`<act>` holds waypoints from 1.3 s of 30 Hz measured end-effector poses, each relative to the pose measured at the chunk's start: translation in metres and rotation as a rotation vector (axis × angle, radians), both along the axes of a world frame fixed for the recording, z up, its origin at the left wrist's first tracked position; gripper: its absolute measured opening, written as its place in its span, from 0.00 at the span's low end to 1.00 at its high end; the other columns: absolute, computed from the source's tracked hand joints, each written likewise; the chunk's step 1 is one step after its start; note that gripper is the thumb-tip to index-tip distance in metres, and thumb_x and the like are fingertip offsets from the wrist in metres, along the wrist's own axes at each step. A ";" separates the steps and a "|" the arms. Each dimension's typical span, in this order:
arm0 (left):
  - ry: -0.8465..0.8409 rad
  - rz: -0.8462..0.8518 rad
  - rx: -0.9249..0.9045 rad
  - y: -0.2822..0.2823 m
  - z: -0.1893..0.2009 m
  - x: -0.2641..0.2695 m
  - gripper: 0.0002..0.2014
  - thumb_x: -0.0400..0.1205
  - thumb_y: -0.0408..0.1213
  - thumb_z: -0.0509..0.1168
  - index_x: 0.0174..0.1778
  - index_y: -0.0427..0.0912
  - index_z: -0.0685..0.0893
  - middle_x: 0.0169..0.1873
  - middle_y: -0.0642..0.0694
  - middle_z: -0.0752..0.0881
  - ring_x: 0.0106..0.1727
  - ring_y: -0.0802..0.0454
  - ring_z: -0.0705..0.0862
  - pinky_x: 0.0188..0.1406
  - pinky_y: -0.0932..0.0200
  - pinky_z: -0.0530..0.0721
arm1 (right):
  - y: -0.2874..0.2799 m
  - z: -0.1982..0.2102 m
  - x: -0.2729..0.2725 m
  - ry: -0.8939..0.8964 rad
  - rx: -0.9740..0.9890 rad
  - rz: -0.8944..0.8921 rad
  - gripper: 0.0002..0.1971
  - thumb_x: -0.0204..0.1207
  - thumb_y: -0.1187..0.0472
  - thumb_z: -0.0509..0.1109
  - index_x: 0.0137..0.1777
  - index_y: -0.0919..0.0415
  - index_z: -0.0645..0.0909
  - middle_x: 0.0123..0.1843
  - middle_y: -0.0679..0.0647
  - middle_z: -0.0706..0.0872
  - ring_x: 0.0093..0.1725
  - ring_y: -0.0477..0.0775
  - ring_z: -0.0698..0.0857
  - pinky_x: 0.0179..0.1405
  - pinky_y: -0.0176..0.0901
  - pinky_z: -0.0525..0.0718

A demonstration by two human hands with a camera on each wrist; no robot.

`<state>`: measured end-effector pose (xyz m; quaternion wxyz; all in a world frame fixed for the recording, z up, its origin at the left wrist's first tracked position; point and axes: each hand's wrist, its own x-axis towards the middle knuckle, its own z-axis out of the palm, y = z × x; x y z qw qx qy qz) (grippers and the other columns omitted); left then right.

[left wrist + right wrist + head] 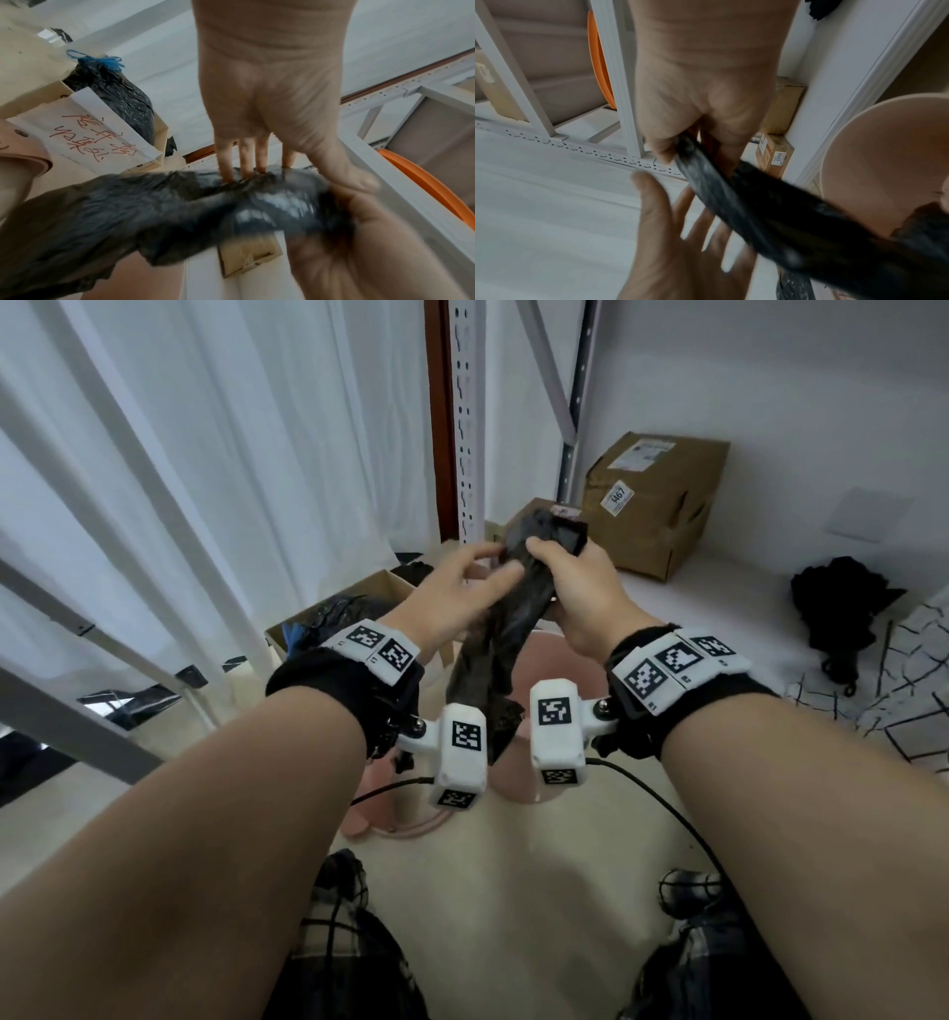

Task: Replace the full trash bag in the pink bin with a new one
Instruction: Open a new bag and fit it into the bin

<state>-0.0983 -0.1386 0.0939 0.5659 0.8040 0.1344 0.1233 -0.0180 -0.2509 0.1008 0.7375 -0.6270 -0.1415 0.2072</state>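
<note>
New bag held over bin

Right hand (575, 588) grips top of crumpled thin black plastic trash bag (506, 629). Left hand (462, 593), fingers straight, spread, touches it at 9 o'clock. Bag hangs above round pink plastic bin (560, 670). Tied full black bag (115, 97) in cardboard box (85, 130) at 10 o'clock.

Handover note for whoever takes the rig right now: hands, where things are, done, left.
Right hand: grips the top of the new trash bag, still bunched into a strip.
Left hand: fingers straight, touching the strip beside the right hand.
Pink bin: on the floor right under the hands, no liner visible inside.
Full trash bag: tied with a blue drawstring, sitting in the open cardboard box to the left.
Done: old bag out and tied.
Left: open the new bag, seat it in the bin, fold its edge over the rim.
</note>
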 end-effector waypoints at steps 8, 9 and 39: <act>-0.099 0.204 0.159 0.009 0.002 0.016 0.13 0.83 0.29 0.57 0.60 0.34 0.81 0.56 0.35 0.87 0.60 0.39 0.84 0.66 0.41 0.80 | 0.003 0.003 0.006 -0.321 -0.152 -0.071 0.12 0.79 0.60 0.64 0.60 0.58 0.77 0.50 0.53 0.82 0.52 0.54 0.83 0.53 0.46 0.86; -0.070 0.156 0.094 0.010 0.005 0.016 0.13 0.83 0.29 0.57 0.61 0.35 0.81 0.57 0.35 0.87 0.61 0.39 0.84 0.67 0.41 0.79 | -0.002 0.001 0.011 -0.489 -0.273 -0.140 0.21 0.73 0.62 0.68 0.67 0.55 0.73 0.57 0.54 0.78 0.59 0.55 0.79 0.62 0.51 0.82; -0.269 0.395 -0.144 0.019 0.011 0.009 0.09 0.86 0.40 0.54 0.60 0.49 0.73 0.60 0.43 0.84 0.62 0.43 0.83 0.67 0.39 0.80 | -0.032 -0.001 0.006 -0.279 -0.102 -0.150 0.31 0.69 0.56 0.79 0.68 0.59 0.68 0.62 0.52 0.81 0.56 0.48 0.83 0.53 0.42 0.83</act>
